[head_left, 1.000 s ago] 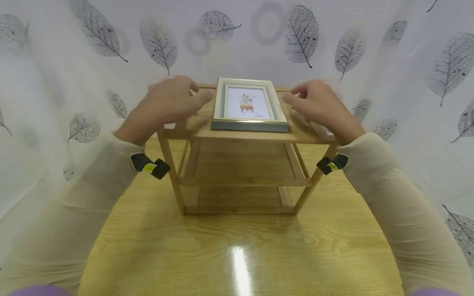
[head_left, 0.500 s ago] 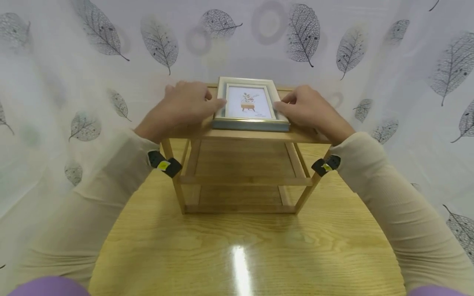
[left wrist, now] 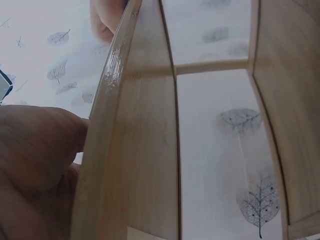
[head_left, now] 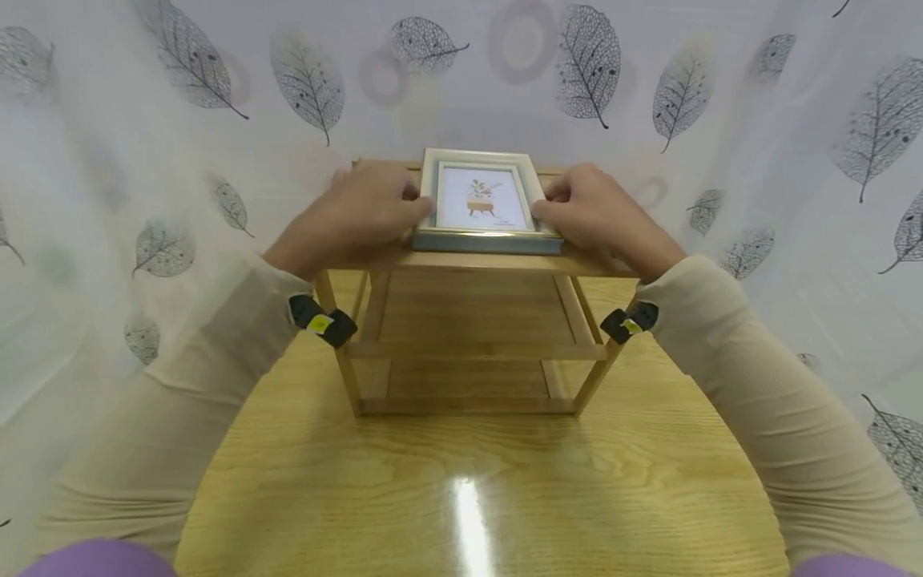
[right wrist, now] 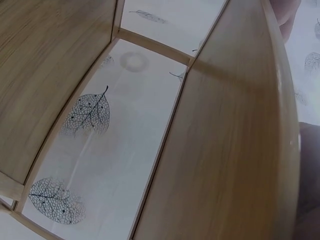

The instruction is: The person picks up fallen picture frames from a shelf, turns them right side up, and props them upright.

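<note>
A picture frame (head_left: 485, 243) with a pale blue and cream border lies flat on the top shelf of a small wooden rack (head_left: 476, 353). Its print shows a plant in a legged planter. My left hand (head_left: 364, 207) holds the frame's left side, thumb on the border. On the opposite side, my right hand (head_left: 602, 212) grips the right border between thumb and fingers. In the left wrist view, the left hand (left wrist: 37, 165) is beside the top shelf's edge. The right wrist view catches only a dark part of the right hand (right wrist: 310, 175). Fingertips under the frame are hidden.
The rack has two lower shelves and stands on a glossy wooden table (head_left: 476, 481) with a rounded outline. Behind and around it hangs a whitish curtain (head_left: 461, 104) printed with leaves.
Both hands have moved inward from beside the frame and now hold its left and right sides. The frame has hardly moved and still lies on the top shelf.
</note>
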Motion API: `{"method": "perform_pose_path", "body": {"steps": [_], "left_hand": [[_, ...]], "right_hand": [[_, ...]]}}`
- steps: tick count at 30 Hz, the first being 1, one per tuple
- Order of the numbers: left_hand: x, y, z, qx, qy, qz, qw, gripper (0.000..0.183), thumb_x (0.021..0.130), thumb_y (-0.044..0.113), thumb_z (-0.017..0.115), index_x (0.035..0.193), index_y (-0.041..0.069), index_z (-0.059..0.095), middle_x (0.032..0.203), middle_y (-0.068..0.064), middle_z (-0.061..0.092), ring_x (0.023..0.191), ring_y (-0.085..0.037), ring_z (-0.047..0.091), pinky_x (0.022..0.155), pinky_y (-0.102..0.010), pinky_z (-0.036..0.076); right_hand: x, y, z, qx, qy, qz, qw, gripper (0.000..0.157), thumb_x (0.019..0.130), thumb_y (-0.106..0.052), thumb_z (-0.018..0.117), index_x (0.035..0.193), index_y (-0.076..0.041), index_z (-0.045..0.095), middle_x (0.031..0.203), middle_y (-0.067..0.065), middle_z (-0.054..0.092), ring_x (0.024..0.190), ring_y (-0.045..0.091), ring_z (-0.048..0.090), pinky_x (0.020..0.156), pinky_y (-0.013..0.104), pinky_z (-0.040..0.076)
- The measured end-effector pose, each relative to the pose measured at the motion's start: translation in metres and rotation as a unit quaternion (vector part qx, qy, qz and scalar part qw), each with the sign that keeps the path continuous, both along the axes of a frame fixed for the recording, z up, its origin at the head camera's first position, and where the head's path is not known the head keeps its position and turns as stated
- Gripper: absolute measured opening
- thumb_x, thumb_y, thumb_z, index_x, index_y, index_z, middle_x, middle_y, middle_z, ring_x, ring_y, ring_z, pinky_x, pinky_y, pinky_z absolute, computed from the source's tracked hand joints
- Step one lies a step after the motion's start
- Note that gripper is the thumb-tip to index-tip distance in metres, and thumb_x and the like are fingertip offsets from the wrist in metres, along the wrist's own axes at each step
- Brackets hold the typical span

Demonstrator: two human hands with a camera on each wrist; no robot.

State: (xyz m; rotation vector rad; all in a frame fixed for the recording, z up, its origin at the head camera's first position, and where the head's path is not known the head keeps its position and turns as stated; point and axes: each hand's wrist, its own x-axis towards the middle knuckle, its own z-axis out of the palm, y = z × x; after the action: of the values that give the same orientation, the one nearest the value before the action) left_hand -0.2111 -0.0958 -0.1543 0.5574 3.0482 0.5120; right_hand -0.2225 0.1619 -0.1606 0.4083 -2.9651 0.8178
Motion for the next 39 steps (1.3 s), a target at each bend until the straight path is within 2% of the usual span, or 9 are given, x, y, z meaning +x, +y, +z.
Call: {"method": "perform_pose_path", "body": {"steps": [4, 10, 13, 15, 18, 20, 28, 36, 39], "left_hand": [[-0.0002, 0.0007, -0.0004, -0.005, 0.01, -0.001, 0.9999, 0.034, 0.097, 0.034, 0.04, 0.08, 0.01, 0.055, 0.079, -0.008, 0.053, 0.076, -0.024, 0.048, 0.07, -0.033, 0.034], [0.001, 0.0001, -0.0008, 0.01, 0.01, 0.001, 0.9999, 0.031, 0.097, 0.031, 0.041, 0.079, 0.009, 0.054, 0.079, -0.008, 0.052, 0.074, -0.023, 0.048, 0.063, -0.032, 0.038], [0.0006, 0.0001, -0.0008, 0.016, 0.028, -0.003, 0.9995, 0.032, 0.096, 0.03, 0.042, 0.076, 0.008, 0.054, 0.077, -0.009, 0.051, 0.074, -0.023, 0.047, 0.062, -0.031, 0.037], [-0.0001, 0.0003, -0.0009, 0.019, 0.044, -0.01, 0.9988, 0.033, 0.096, 0.029, 0.042, 0.075, 0.008, 0.055, 0.078, -0.008, 0.053, 0.074, -0.023, 0.048, 0.063, -0.031, 0.038], [-0.0003, 0.0009, -0.0013, 0.018, 0.062, -0.015, 0.9978, 0.033, 0.096, 0.029, 0.042, 0.075, 0.008, 0.056, 0.08, -0.009, 0.055, 0.077, -0.025, 0.047, 0.067, -0.032, 0.038], [-0.0003, 0.0012, -0.0016, 0.015, 0.068, -0.014, 0.9974, 0.033, 0.097, 0.029, 0.042, 0.075, 0.008, 0.056, 0.082, -0.009, 0.055, 0.08, -0.026, 0.047, 0.069, -0.033, 0.038], [0.0004, 0.0039, -0.0025, 0.015, 0.093, -0.007, 0.9955, 0.034, 0.098, 0.027, 0.039, 0.073, 0.008, 0.052, 0.076, -0.01, 0.052, 0.083, -0.027, 0.044, 0.07, -0.034, 0.035], [0.0008, 0.0025, -0.0026, 0.032, 0.087, 0.003, 0.9957, 0.035, 0.098, 0.028, 0.039, 0.079, 0.006, 0.058, 0.086, -0.011, 0.059, 0.094, -0.03, 0.045, 0.085, -0.04, 0.036], [0.001, 0.0021, -0.0023, 0.039, 0.085, 0.005, 0.9956, 0.035, 0.097, 0.028, 0.039, 0.084, 0.005, 0.061, 0.093, -0.011, 0.061, 0.095, -0.03, 0.044, 0.086, -0.041, 0.036]], "right_hand": [[0.0014, -0.0016, -0.0015, -0.004, -0.002, -0.001, 1.0, 0.025, 0.091, -0.024, 0.052, 0.088, -0.004, 0.066, 0.078, 0.007, 0.057, 0.068, 0.019, 0.048, 0.055, 0.028, 0.04], [0.0023, -0.0035, -0.0018, -0.002, 0.005, -0.002, 1.0, 0.025, 0.091, -0.022, 0.05, 0.087, -0.002, 0.064, 0.074, 0.007, 0.055, 0.066, 0.019, 0.047, 0.054, 0.028, 0.039], [0.0014, -0.0034, -0.0015, -0.001, 0.019, -0.002, 1.0, 0.027, 0.091, -0.021, 0.048, 0.094, 0.0, 0.065, 0.084, 0.01, 0.059, 0.074, 0.022, 0.051, 0.062, 0.03, 0.042], [0.0015, -0.0034, -0.0009, -0.002, 0.025, -0.005, 1.0, 0.031, 0.09, -0.022, 0.048, 0.102, 0.002, 0.065, 0.096, 0.013, 0.063, 0.083, 0.024, 0.054, 0.072, 0.033, 0.045], [0.0017, -0.0029, -0.0004, 0.007, 0.037, -0.01, 0.999, 0.038, 0.091, -0.024, 0.047, 0.113, 0.003, 0.063, 0.11, 0.015, 0.064, 0.097, 0.027, 0.056, 0.086, 0.039, 0.045], [0.0023, -0.0029, -0.0001, 0.014, 0.048, -0.012, 0.999, 0.04, 0.091, -0.025, 0.047, 0.115, 0.002, 0.063, 0.113, 0.016, 0.064, 0.102, 0.028, 0.056, 0.09, 0.042, 0.044], [0.0049, -0.002, -0.0005, 0.026, 0.091, -0.013, 0.995, 0.033, 0.09, -0.023, 0.047, 0.106, -0.007, 0.071, 0.093, 0.011, 0.069, 0.087, 0.025, 0.057, 0.077, 0.037, 0.042], [0.0075, -0.0032, 0.0007, 0.002, 0.082, -0.026, 0.996, 0.034, 0.09, -0.026, 0.05, 0.113, -0.011, 0.07, 0.095, 0.009, 0.07, 0.088, 0.023, 0.057, 0.076, 0.035, 0.042], [0.0074, -0.0033, 0.001, -0.009, 0.084, -0.026, 0.996, 0.034, 0.09, -0.027, 0.05, 0.113, -0.012, 0.07, 0.095, 0.008, 0.07, 0.089, 0.022, 0.057, 0.078, 0.035, 0.042]]}}
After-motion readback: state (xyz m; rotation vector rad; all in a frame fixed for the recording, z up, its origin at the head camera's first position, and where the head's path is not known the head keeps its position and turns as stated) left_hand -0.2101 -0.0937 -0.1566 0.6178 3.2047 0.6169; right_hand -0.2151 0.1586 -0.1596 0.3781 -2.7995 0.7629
